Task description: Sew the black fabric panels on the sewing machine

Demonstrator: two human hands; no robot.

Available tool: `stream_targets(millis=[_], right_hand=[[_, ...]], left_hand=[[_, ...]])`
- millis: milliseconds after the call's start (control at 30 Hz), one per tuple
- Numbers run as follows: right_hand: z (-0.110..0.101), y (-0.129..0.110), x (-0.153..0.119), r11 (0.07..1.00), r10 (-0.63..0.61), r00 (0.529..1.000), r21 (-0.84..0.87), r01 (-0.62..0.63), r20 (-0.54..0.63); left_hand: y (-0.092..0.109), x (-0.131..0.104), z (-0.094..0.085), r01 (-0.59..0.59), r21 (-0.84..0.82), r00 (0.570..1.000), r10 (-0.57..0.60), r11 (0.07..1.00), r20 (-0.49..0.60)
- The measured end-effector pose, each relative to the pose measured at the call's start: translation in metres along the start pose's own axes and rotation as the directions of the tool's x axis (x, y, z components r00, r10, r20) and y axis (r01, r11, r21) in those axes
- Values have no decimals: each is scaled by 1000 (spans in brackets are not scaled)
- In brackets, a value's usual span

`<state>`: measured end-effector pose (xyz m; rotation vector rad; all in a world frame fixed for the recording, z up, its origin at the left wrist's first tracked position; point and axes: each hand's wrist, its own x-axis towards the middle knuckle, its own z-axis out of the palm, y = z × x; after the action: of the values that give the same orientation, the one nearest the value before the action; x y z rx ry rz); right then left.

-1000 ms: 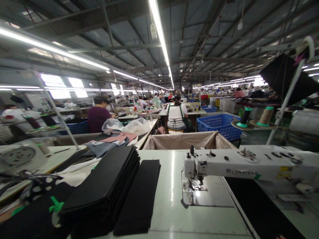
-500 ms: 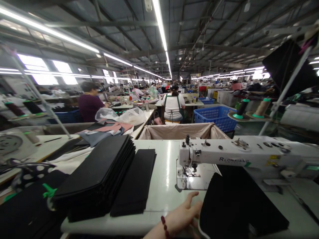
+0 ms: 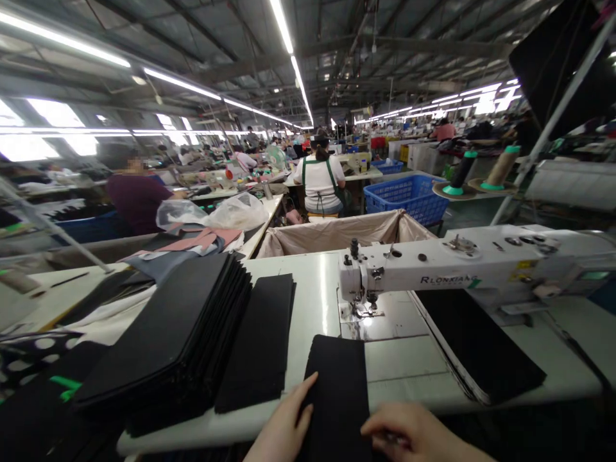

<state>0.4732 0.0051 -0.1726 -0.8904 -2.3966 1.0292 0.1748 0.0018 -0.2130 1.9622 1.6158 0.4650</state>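
A black fabric panel point(image 3: 337, 391) extends over the front edge of the sewing table, just before the needle area. My left hand point(image 3: 289, 420) grips its left edge, with fingers lying along the cloth. At the right edge my right hand point(image 3: 409, 430) is closed, fingers curled against the panel; a small metallic glint shows in the palm, too little to name. Behind the panel stands the white sewing machine point(image 3: 409, 273), its presser foot point(image 3: 368, 311) lit and with no cloth under it. To the right lies a stack of black panels with pale edges point(image 3: 476, 340).
A tall pile of black panels point(image 3: 163, 321) and a lower black stack point(image 3: 260, 340) occupy the table's left. Beyond the table is a cloth-lined bin point(image 3: 332, 234). Thread cones point(image 3: 462, 173) stand at right near a blue crate point(image 3: 409, 199). A co-worker point(image 3: 320, 176) sits ahead.
The black panel at right has come left to the table's front middle. My left hand has shifted left with it, and my right hand has come into view. The view has tilted down.
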Motion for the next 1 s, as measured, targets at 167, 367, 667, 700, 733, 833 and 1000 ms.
stream_targets(millis=[167,367,667,700,733,833,1000], right_hand=[[-11,45,26,945,215,965,-218,-245,-153],[-12,71,45,808,263,929,-466,-360,-261],[-16,78,92,798,187,952,-527,-291,-242],[-16,77,101,797,178,955,-534,-281,-237],[-15,76,107,791,176,955,-542,-282,-241],[-15,75,112,777,189,942,-545,-317,-279],[-19,85,86,790,213,938,-517,-329,-272]], left_hand=[[11,14,8,-67,415,949,186,907,-253],[32,57,18,-340,399,929,370,852,3],[37,70,16,-330,389,928,371,860,-34],[37,70,15,-330,385,929,369,862,-29],[37,70,15,-330,383,931,364,863,-19],[35,66,15,-316,380,941,339,869,8],[37,68,12,-285,372,952,305,884,5]])
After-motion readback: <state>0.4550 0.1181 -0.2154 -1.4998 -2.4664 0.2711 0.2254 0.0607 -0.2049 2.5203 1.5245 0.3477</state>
